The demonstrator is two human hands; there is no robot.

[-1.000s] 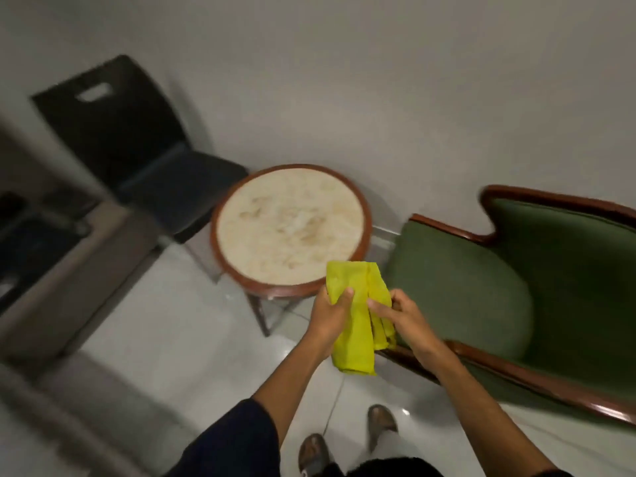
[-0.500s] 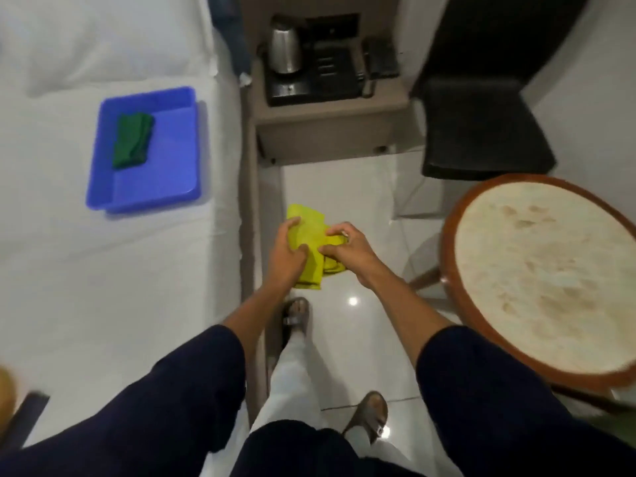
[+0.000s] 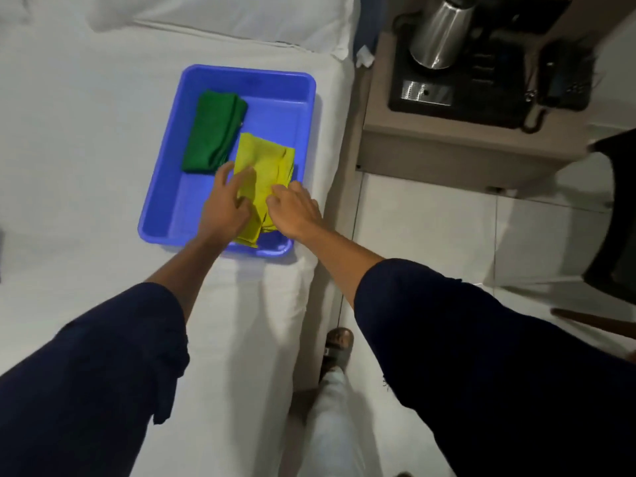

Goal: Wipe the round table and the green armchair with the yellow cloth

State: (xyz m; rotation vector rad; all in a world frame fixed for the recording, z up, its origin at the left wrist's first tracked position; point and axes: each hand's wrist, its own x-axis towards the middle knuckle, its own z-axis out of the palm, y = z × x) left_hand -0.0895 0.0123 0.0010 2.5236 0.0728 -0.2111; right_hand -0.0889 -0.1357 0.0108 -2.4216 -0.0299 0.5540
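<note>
The yellow cloth (image 3: 265, 160) lies folded in the right half of a blue tray (image 3: 241, 72) on the white bed. My left hand (image 3: 223, 208) rests on the cloth's left edge with its fingers spread. On the cloth's near right part, my right hand (image 3: 296, 211) has its fingers curled onto the fabric. Neither the round table nor the green armchair is in view.
A folded green cloth (image 3: 213, 132) lies in the tray's left half. A nightstand (image 3: 447, 146) to the right of the bed (image 3: 86, 132) carries a steel kettle (image 3: 440, 32) and a phone (image 3: 564, 80). A black chair (image 3: 619, 218) sits at the right edge over white floor tiles.
I have turned from the table and armchair to the bed. The yellow cloth, held up in both hands before, now lies in the blue tray beside the green cloth.
</note>
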